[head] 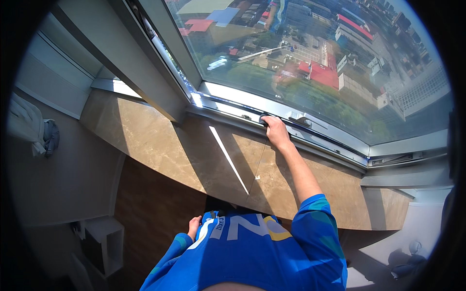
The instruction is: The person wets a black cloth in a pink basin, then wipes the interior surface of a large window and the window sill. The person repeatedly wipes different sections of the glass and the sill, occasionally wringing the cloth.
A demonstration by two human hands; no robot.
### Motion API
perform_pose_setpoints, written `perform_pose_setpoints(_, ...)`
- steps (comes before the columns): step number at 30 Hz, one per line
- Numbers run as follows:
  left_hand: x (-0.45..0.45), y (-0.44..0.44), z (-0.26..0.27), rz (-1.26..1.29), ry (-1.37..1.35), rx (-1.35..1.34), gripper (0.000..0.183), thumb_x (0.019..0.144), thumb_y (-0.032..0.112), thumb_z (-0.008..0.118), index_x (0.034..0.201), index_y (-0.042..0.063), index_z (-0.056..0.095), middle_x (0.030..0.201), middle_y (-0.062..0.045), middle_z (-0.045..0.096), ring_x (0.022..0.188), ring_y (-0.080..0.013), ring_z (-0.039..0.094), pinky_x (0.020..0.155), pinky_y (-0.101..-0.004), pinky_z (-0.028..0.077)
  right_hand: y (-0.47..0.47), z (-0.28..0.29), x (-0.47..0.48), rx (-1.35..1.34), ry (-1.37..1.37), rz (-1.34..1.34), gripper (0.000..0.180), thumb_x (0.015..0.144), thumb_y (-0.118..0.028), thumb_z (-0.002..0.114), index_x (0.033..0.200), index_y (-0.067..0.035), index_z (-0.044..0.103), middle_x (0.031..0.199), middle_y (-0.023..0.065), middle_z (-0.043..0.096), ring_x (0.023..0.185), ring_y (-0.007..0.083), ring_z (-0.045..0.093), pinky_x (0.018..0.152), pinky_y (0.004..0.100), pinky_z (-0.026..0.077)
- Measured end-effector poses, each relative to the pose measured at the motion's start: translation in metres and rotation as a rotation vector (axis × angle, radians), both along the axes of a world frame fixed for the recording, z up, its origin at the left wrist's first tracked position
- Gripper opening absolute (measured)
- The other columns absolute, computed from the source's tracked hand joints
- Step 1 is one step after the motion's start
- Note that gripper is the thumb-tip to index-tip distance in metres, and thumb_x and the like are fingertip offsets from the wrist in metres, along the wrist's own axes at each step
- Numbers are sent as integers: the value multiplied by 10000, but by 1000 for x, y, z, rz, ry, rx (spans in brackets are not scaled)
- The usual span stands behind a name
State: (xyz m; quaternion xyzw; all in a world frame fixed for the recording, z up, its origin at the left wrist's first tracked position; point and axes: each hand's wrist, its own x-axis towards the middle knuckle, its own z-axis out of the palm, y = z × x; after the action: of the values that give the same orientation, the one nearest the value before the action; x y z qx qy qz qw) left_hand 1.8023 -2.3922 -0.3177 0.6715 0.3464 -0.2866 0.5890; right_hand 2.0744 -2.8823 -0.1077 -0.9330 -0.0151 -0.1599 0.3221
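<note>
My right hand (278, 131) reaches forward to the lower rail of the metal window frame (229, 111). Its fingers close around a small dark object (262, 118) at the rail; most of it is hidden, so I cannot tell what it is. Just right of the hand, a window handle (300, 120) sits on the lower edge of the sash. The glazed sash (255, 72) stands ajar, with gaps along its left side and bottom. Down beside my waist is my left hand (194, 226), partly hidden by the blue shirt (240, 254), and its grip cannot be made out.
A curved brown stone windowsill (153, 145) runs between me and the window, striped with sunlight and shadow. Tied white curtain fabric (25, 123) hangs at far left. Low on the left stands a small white cabinet (105, 243). Beyond the glass, buildings lie far below.
</note>
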Motion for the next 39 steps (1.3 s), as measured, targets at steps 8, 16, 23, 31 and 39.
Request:
perform_pose_setpoints(8, -9, 27, 13, 96, 3, 17, 288, 884, 247, 621, 660, 80, 554, 599, -15, 540, 553, -101, 498, 538, -266, 424, 44, -6, 53, 57, -13, -57, 305, 727, 50, 486, 977, -27, 641, 938, 177, 643, 907, 367, 592, 823, 431, 470)
perform_pose_setpoints(16, 1, 36, 23, 101, 5, 30, 279, 898, 236, 603, 674, 74, 562, 619, -7, 541, 564, -103, 497, 539, -261, 420, 38, 11, 61, 124, -142, -16, 333, 712, 86, 489, 994, -21, 630, 965, 163, 640, 917, 357, 608, 813, 402, 488)
perform_pose_setpoints(23, 2, 49, 4, 151, 12, -7, 266, 896, 250, 608, 694, 80, 575, 624, 0, 543, 572, -95, 488, 532, -257, 414, 39, 31, 73, 91, -185, 143, 318, 730, 83, 503, 1011, -7, 621, 1011, 162, 641, 960, 347, 616, 844, 370, 495)
perform_pose_setpoints(31, 16, 46, 23, 121, -22, -5, 252, 901, 260, 605, 727, 81, 574, 623, 7, 529, 571, -98, 484, 529, -263, 415, 76, 0, 105, 16, 5, 320, 342, 707, 38, 522, 1008, -62, 653, 945, 147, 659, 924, 340, 624, 815, 398, 505)
perform_pose_setpoints(39, 4, 49, 25, 223, 12, 13, 246, 897, 245, 616, 720, 81, 571, 646, 1, 558, 583, -97, 504, 534, -264, 423, 144, 7, 176, -30, 101, 477, 305, 732, -6, 521, 1002, -39, 657, 872, 189, 648, 827, 359, 623, 745, 410, 486)
